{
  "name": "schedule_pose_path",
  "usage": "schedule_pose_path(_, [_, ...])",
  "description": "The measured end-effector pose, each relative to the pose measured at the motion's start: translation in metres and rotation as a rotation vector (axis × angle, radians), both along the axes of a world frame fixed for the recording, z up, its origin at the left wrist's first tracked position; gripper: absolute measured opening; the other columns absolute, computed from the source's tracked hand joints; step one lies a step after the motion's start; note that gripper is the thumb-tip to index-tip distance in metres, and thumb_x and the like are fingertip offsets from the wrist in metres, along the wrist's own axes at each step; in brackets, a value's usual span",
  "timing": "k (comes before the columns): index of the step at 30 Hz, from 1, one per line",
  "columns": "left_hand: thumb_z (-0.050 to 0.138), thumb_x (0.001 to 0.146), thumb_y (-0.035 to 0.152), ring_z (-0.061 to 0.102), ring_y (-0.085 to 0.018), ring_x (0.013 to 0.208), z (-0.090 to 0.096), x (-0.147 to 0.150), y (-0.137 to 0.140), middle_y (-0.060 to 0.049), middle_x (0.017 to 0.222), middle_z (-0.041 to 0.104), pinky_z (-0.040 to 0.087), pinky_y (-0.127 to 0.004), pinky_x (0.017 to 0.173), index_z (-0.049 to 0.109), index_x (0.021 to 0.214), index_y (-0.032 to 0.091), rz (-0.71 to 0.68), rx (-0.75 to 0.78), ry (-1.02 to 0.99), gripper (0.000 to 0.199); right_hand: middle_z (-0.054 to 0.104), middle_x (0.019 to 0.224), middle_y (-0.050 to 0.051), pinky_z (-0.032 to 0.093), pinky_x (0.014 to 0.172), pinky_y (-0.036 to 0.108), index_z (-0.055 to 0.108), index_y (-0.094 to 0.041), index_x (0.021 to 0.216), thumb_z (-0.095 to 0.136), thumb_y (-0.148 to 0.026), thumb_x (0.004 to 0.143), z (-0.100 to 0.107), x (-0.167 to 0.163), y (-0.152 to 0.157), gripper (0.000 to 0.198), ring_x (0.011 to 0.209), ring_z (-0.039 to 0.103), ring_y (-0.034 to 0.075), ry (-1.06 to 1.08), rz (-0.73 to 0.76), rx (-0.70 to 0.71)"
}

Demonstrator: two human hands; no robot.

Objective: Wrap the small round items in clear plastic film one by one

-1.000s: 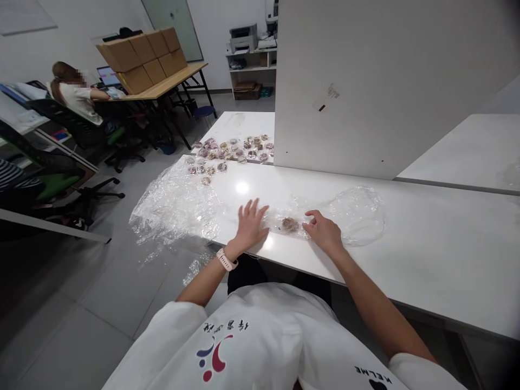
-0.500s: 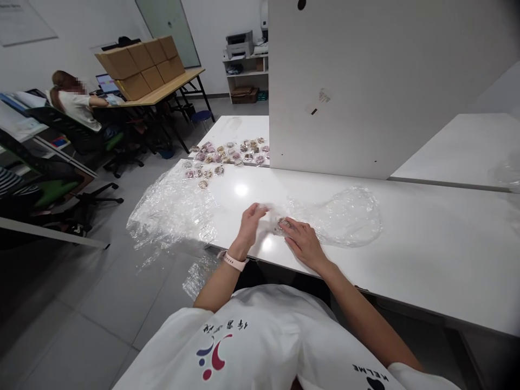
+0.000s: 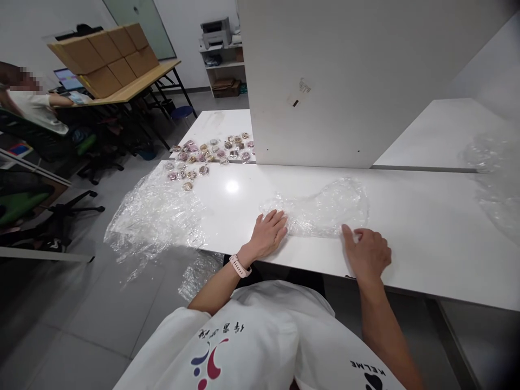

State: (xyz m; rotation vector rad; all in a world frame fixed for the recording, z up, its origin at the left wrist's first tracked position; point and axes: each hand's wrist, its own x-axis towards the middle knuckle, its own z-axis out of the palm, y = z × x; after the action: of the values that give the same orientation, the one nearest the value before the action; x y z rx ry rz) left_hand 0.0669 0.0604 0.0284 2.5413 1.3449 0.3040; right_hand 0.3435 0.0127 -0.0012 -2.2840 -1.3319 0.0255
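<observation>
A crumpled strip of clear plastic film [image 3: 325, 211] lies on the white table. My left hand [image 3: 268, 234] rests over its left end, fingers stretched out and palm down. Anything beneath that palm is hidden. By the film's near right edge, my right hand [image 3: 368, 254] holds nothing that I can see. Its thumb points up, apart from the loosely curled fingers. Toward the far left, several small round items wrapped in clear film [image 3: 203, 154] are spread out, some pink, some brownish. A heap of clear film [image 3: 154, 211] hangs over the table's left end.
A tall white panel [image 3: 304, 81] stands behind the film. More clear plastic [image 3: 495, 173] is at the far right. To the left, a co-worker [image 3: 36, 105] sits by a wooden desk [image 3: 158, 78] with stacked cardboard boxes [image 3: 109, 57]. A printer [image 3: 216, 33] stands on shelves behind.
My right hand has moved right, off the small wrapped item it was touching. My left hand has come down flat over the film's left end; that item is out of sight. The view has shifted right.
</observation>
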Motion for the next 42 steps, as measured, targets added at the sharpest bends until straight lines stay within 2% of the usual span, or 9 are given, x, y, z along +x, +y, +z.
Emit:
schedule_pose_path(6, [0.04,0.099,0.018,0.045,-0.029,0.136,-0.019,0.011,0.002,-0.008,0.143,0.057,0.04,-0.052,0.104,0.062,0.125,0.024,0.097,0.084,-0.102,0.035,0.063,0.085,0.007,0.046,0.08,0.038,0.058,-0.02,0.082,0.054,-0.063,0.082,0.013,-0.044,0.052,0.043,0.082,0.057,0.021,0.624,0.296,0.037])
schedule_pose_path(11, [0.045,0.095,0.015,0.048,-0.033,0.132,-0.027,0.012,0.008,-0.012,0.131,0.063,0.039,-0.056,0.102,0.067,0.11,0.02,0.105,0.042,-0.297,0.027,0.066,0.095,0.003,0.049,0.089,0.033,0.058,-0.022,0.09,0.056,-0.056,0.089,0.046,-0.108,0.063,0.034,0.094,0.061,0.018,1.093,0.801,0.101])
schedule_pose_path(17, [0.052,0.079,0.005,0.064,-0.03,0.1,-0.034,-0.009,-0.005,-0.012,0.093,0.072,0.049,-0.049,0.093,0.071,0.092,0.017,0.144,-0.052,-0.429,0.026,0.058,0.138,0.009,0.041,0.108,0.046,0.05,-0.026,0.138,0.043,-0.047,0.099,0.034,-0.139,0.053,0.045,0.125,0.055,0.023,0.632,1.159,-0.028])
schedule_pose_path(21, [0.05,0.082,0.009,0.064,-0.026,0.102,-0.002,-0.032,-0.031,-0.008,0.098,0.074,0.047,-0.048,0.097,0.072,0.095,0.022,0.267,0.138,-0.614,0.029,0.048,0.15,0.008,0.033,0.113,0.052,0.04,-0.028,0.149,0.051,-0.048,0.096,0.011,-0.132,0.054,0.058,0.14,0.04,0.028,0.311,1.293,-0.034])
schedule_pose_path(25, [0.045,0.095,0.024,0.061,-0.023,0.118,0.039,-0.032,-0.009,-0.006,0.114,0.072,0.038,-0.047,0.111,0.071,0.108,0.024,-0.096,-0.036,-0.715,0.029,0.06,0.135,0.011,0.035,0.109,0.06,0.056,-0.024,0.137,0.058,-0.031,0.09,0.003,-0.127,0.059,0.048,0.131,0.049,0.033,0.065,1.399,-0.059])
schedule_pose_path(28, [0.042,0.1,0.042,0.055,-0.025,0.129,0.042,-0.028,0.03,-0.006,0.124,0.069,0.027,-0.05,0.119,0.071,0.114,0.025,-0.207,-0.343,-0.645,0.036,0.057,0.137,0.013,0.04,0.105,0.059,0.059,-0.022,0.134,0.051,-0.008,0.08,0.003,-0.125,0.063,0.057,0.134,0.045,0.033,-0.065,1.414,-0.023])
schedule_pose_path(34, [0.051,0.094,0.055,0.058,-0.027,0.125,0.018,-0.043,0.049,-0.015,0.136,0.06,0.047,-0.043,0.103,0.062,0.132,0.021,-0.044,-0.748,-0.86,0.051,0.059,0.131,0.013,0.051,0.097,0.047,0.049,-0.021,0.141,0.038,0.0,0.079,-0.002,-0.122,0.067,0.066,0.125,0.053,0.027,-0.097,1.266,0.217])
schedule_pose_path(37, [0.069,0.085,0.048,0.06,-0.029,0.121,0.018,-0.05,0.041,-0.016,0.134,0.06,0.048,-0.045,0.1,0.058,0.137,0.025,-0.013,-0.755,-0.928,0.058,0.062,0.129,0.009,0.052,0.097,0.044,0.048,-0.025,0.139,0.042,-0.01,0.085,-0.001,-0.12,0.065,0.056,0.118,0.059,0.024,0.157,1.155,0.264])
schedule_pose_path(42, [0.089,0.063,0.034,0.059,-0.028,0.117,0.016,-0.045,0.029,-0.014,0.135,0.057,0.047,-0.044,0.1,0.039,0.151,0.027,-0.008,-0.706,-0.983,0.102,0.069,0.112,0.007,0.056,0.082,0.04,0.051,-0.024,0.132,0.063,-0.035,0.082,0.011,-0.111,0.061,0.053,0.097,0.068,0.023,0.962,0.658,0.097])
